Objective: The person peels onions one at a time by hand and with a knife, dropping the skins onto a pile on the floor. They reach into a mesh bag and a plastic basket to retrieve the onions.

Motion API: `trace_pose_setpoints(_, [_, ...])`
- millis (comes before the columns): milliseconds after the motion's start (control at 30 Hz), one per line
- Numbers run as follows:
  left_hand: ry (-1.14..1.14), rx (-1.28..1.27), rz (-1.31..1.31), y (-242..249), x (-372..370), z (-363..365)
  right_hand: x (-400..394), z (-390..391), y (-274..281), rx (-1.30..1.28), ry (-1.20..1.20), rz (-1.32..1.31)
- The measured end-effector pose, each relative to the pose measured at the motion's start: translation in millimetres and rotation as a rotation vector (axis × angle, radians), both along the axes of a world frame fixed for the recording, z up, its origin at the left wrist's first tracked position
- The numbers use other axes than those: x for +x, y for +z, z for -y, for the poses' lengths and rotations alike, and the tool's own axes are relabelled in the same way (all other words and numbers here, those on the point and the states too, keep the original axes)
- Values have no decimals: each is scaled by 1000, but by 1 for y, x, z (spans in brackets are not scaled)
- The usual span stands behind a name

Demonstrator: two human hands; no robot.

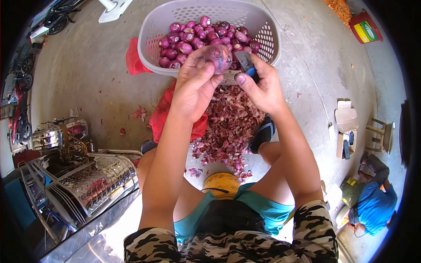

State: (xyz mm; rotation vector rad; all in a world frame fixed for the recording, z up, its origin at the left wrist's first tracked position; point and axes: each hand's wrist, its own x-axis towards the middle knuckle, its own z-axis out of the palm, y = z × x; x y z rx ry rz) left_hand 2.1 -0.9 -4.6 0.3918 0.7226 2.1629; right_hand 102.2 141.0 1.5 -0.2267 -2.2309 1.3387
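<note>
A red onion (219, 58) with dark patches on its skin is held up in my left hand (195, 83), fingers and thumb around it. Just to its right, my right hand (262, 86) grips a small knife (245, 63) with a blue handle and a short, wide grey blade. The blade is close to the onion; whether they touch I cannot tell. Both hands are over the front edge of a grey perforated basket (147, 33), which holds many purple onions (186, 37). Below the hands lies a heap of dry onion skins (230, 118).
A red mesh bag (160, 120) lies left of the skins. A metal sidecar frame (87, 175) stands at the lower left. At the right are an open cardboard box (346, 120), a wooden stool (379, 136) and a person in blue (375, 206). A red container (365, 27) is upper right.
</note>
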Motion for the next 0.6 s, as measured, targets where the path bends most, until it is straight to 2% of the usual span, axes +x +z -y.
trace_pose_setpoints(133, [-15,-22,-80,-5,3,-4,-5,2,0,-16,-23,31])
trace_pose_setpoints(267, [-40,-20,-39,-10,6,-5,-9,6,1,-33,-56,58])
trace_pose_setpoints(367, [-40,3,-17,-10,6,-5,-8,9,8,88,-119,136])
trace_pose_setpoints(467, [-42,41,11,-9,5,-4,-7,13,9,91,-135,156])
trace_pose_setpoints(600, [17,42,-7,-10,7,-7,-8,16,7,-36,-83,149])
